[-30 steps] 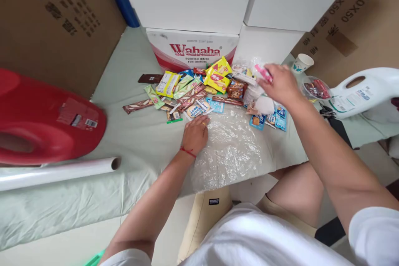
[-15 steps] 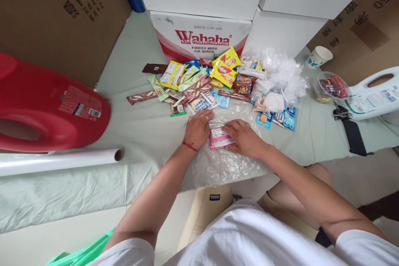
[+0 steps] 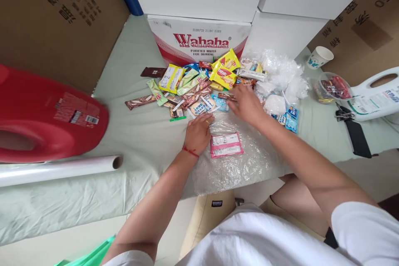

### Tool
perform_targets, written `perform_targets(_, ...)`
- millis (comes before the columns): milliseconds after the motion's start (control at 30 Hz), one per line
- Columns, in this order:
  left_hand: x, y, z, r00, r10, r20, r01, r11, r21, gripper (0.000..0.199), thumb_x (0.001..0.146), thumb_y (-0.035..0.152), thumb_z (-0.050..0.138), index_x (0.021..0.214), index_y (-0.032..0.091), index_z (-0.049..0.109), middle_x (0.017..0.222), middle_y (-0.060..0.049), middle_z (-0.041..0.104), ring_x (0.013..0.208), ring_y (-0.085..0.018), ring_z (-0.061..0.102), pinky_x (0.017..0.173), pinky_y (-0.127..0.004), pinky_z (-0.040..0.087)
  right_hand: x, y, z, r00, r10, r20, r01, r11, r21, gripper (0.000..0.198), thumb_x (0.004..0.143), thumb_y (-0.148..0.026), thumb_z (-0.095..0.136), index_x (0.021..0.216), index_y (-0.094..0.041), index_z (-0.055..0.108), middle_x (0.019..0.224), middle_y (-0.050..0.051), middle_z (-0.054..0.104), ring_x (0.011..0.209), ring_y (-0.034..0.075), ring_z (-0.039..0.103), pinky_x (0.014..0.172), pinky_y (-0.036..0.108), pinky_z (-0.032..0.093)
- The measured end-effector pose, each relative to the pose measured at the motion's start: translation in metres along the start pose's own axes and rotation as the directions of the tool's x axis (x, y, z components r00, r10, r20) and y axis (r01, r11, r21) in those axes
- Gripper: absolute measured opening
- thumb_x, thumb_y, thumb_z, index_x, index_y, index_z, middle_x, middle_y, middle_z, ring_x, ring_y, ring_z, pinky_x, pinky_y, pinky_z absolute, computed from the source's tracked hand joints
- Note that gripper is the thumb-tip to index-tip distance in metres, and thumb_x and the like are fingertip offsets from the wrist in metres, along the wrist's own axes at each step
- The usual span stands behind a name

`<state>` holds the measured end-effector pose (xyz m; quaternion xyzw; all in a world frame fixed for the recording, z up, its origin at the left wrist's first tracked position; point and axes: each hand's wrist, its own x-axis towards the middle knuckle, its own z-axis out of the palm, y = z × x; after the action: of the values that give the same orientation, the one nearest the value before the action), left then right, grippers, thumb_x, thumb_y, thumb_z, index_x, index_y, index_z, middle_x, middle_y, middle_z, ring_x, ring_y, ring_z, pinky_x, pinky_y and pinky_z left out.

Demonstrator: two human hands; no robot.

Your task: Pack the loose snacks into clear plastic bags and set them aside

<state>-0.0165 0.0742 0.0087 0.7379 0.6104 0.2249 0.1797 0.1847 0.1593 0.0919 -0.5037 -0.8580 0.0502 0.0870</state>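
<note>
A pink-and-white snack packet [image 3: 226,145] lies flat on a sheet of clear plastic wrap [image 3: 246,166], with no hand on it. My left hand [image 3: 198,134] rests on the wrap's left part, fingers stretched out, beside a white-and-blue biscuit packet [image 3: 201,107]. Over the snack pile is my right hand [image 3: 247,104], its thumb and fingers apart around one end of a brown wafer bar [image 3: 227,96]. The hand covers the rest of that bar and part of a brown cookie packet [image 3: 245,82]. Whether the fingers touch the bar I cannot tell.
Yellow wafer packets [image 3: 222,75] and other snacks lie before a Wahaha carton [image 3: 199,41]. Crumpled clear plastic [image 3: 282,77] is heaped at right, near a paper cup [image 3: 320,57] and white jug [image 3: 378,97]. A red jug [image 3: 77,120] and film roll [image 3: 62,169] are at left.
My right hand has let go of the pink packet and moved up and right to the snack pile. The packet stays on the wrap. My left hand remains in nearly the same place.
</note>
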Motion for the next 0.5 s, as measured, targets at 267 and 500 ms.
perform_targets(267,0.000,0.000,0.000,1.000,-0.001,0.024,0.001,1.000,-0.002,0.057,0.089,0.003,0.046,0.134,0.026,0.073,0.151,-0.001,0.065,0.146,-0.023,0.054,0.118,-0.046,0.043,0.117,0.026,0.030,0.994,0.028,-0.109,-0.047,0.983,-0.177,0.073,0.097,-0.044,0.057,0.154,-0.001,0.042,0.146,0.030,0.052,0.136,0.048,0.040,0.115,0.074,0.021)
perform_targets(500,0.001,-0.002,-0.001,1.000,0.009,0.007,-0.008,0.998,-0.057,0.055,0.089,0.002,0.047,0.130,0.024,0.074,0.149,-0.004,0.066,0.144,-0.024,0.056,0.119,-0.046,0.043,0.020,0.014,-0.039,0.938,-0.338,-0.072,0.344,0.934,0.101,0.083,0.092,-0.056,0.065,0.163,-0.024,0.036,0.149,0.016,0.050,0.139,0.043,0.040,0.117,0.067,0.030)
